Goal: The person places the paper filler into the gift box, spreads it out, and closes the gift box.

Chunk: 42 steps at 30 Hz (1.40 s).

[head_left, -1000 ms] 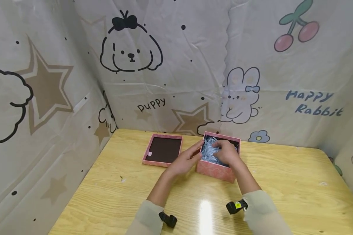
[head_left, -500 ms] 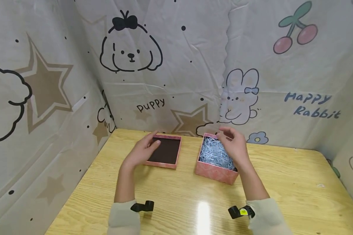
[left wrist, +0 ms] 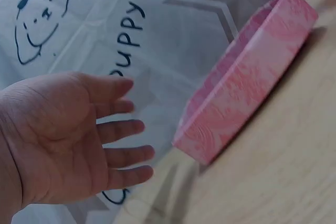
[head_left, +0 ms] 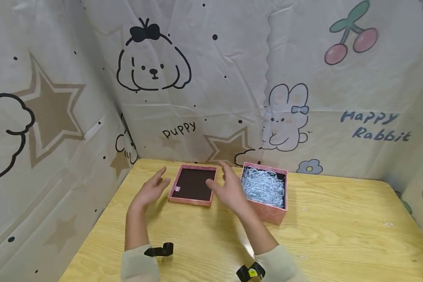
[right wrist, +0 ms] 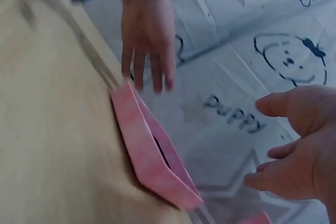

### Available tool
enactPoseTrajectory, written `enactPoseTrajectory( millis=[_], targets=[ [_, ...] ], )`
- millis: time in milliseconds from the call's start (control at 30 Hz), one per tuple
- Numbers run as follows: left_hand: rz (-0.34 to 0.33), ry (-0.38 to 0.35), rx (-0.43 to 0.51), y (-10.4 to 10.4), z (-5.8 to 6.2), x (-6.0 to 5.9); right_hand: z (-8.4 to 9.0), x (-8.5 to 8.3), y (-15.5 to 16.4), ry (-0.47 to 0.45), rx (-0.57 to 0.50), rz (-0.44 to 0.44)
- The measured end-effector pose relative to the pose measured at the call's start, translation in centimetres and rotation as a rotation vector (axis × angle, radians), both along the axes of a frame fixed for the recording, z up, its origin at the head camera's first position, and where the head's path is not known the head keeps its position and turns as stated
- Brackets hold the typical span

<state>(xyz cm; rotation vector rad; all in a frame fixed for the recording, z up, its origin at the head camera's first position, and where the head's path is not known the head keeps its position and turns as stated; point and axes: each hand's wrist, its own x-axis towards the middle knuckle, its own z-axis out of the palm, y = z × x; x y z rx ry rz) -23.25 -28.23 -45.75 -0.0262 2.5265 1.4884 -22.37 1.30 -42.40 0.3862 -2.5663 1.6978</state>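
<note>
A shallow pink box lid (head_left: 194,184) lies inside-up on the table, its dark inner face showing and a small pale tab at its left side. My left hand (head_left: 150,191) hovers just left of the lid, fingers extended and holding nothing; the left wrist view shows the palm (left wrist: 58,140) turned toward the lid's pink wall (left wrist: 252,77). At the lid's right side is my right hand (head_left: 230,189), fingers spread and free of any object. Right of that hand stands a pink box (head_left: 268,213) filled with pale blue paper shreds (head_left: 262,187).
The wooden table (head_left: 331,231) runs up to a patterned cloth backdrop (head_left: 197,98) behind and on the left. Lid and box both sit near the table's back edge. Small white marks dot the tabletop.
My right hand came out of the shreds in the box and swung left to the lid. The left hand left the box's side and moved to the lid's far left.
</note>
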Motion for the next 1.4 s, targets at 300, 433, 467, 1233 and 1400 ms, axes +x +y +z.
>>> enactPoseTrajectory(
  millis=[300,433,467,1233,1400],
  targets=[
    [-0.002,-0.012,-0.114,0.1,-2.1,0.9,-5.0,0.9,-3.1,-0.131,0.157,0.028],
    [0.016,-0.009,-0.134,0.3,-2.6,0.8,-6.5,0.7,-3.2,-0.127,0.235,-0.017],
    [0.017,-0.016,-0.119,0.3,-2.6,0.7,-6.6,0.6,-3.1,-0.121,0.245,-0.026],
    [-0.148,0.089,-0.049,0.5,4.2,2.5,-0.4,2.9,0.2,-0.067,0.145,0.023],
    [-0.198,0.151,-0.022,2.3,5.5,2.6,0.9,3.8,2.4,-0.06,0.06,-0.038]
  ],
)
